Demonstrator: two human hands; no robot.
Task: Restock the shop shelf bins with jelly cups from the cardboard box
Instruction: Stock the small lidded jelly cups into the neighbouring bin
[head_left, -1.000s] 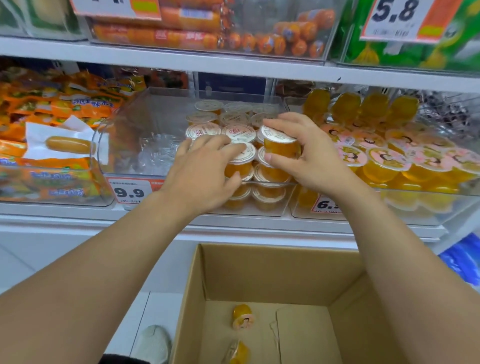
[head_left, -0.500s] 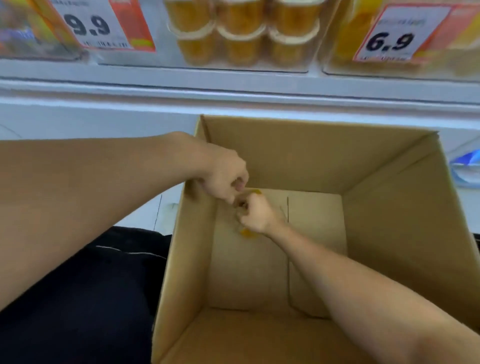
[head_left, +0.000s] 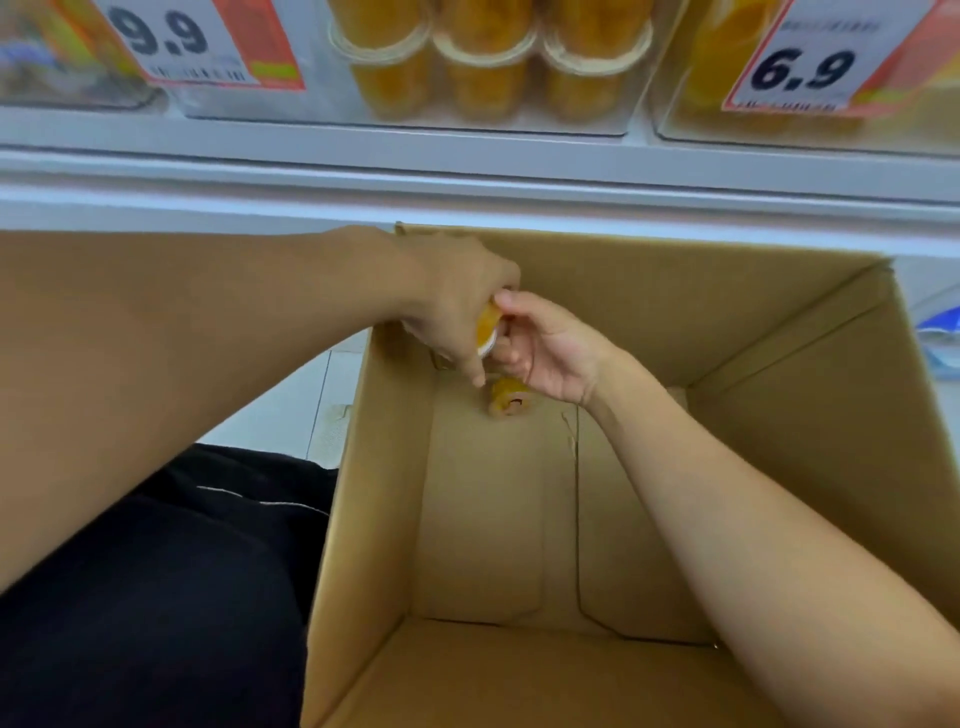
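We are looking at a white shelf (head_left: 467, 156) running across twelve o'clock, carrying a clear bin (head_left: 415, 111) stacked with orange jelly cups (head_left: 485, 73). A second bin (head_left: 800, 122) is sitting just beside it at one o'clock.

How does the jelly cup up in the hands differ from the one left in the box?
The held cup is lifted off the box floor, gripped by the left hand with the right hand touching it; the loose cup lies untouched on the floor of the cardboard box. The held cup is mostly hidden by fingers; the loose cup shows its printed lid. Both are small, orange and tipped on their sides.
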